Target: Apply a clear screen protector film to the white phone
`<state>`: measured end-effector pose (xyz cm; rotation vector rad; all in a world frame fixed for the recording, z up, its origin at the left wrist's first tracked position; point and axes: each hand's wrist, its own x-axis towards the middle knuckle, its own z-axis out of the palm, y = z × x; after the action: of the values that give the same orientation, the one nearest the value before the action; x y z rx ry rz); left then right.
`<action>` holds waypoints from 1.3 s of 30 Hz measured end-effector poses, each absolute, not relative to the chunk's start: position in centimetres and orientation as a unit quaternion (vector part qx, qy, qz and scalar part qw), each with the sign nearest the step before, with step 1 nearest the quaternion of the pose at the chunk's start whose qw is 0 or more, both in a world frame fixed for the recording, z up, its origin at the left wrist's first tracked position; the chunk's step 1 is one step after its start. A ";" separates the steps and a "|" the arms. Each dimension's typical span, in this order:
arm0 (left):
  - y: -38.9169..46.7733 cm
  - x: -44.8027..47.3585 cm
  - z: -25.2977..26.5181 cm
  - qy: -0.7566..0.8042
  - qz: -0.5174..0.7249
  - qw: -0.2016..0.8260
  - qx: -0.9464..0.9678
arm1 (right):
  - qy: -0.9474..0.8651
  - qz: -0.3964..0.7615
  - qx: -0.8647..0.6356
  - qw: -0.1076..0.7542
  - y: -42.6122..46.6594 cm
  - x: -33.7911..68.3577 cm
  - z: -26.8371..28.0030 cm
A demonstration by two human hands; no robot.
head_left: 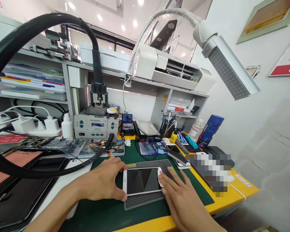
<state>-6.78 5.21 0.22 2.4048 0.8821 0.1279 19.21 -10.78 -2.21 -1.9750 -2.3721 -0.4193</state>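
Observation:
A white smartphone (143,181) with a dark, reflective screen lies face up on a grey perforated mat (145,201). My left hand (101,178) grips its left end, thumb at the near corner and fingers at the far corner. At the opposite end, my right hand (181,193) rests with its index finger bent over a small white piece (160,179) against the screen's edge. Whether that piece is cloth or paper I cannot make out. The other fingers of this hand stretch across the mat, and its palm is hidden.
A grey station (96,124) with a thick black hose (87,25) looping overhead stands at the back. Left lie a tray of small parts (113,147) and dark panels (21,193). More phones (176,154) and a blue can (211,130) are right. A lamp (232,67) hangs above.

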 end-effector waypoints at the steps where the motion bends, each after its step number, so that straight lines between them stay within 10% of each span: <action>1: 5.2 -6.8 0.3 0.330 0.049 0.283 0.899 | -0.763 -0.160 -0.626 0.011 -11.1 19.5 -2.4; 17: 5.0 -7.1 1.7 0.319 0.007 0.273 0.908 | -0.778 -0.375 -0.500 0.058 -11.6 17.8 -5.1; 39: 5.6 -6.8 0.3 0.326 0.110 0.280 0.896 | -0.801 0.056 -0.587 0.099 -6.5 9.7 -1.6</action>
<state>-6.83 5.60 0.32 2.4023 0.8746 0.2947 9.71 -6.46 -1.57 -1.7369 -2.3695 0.1645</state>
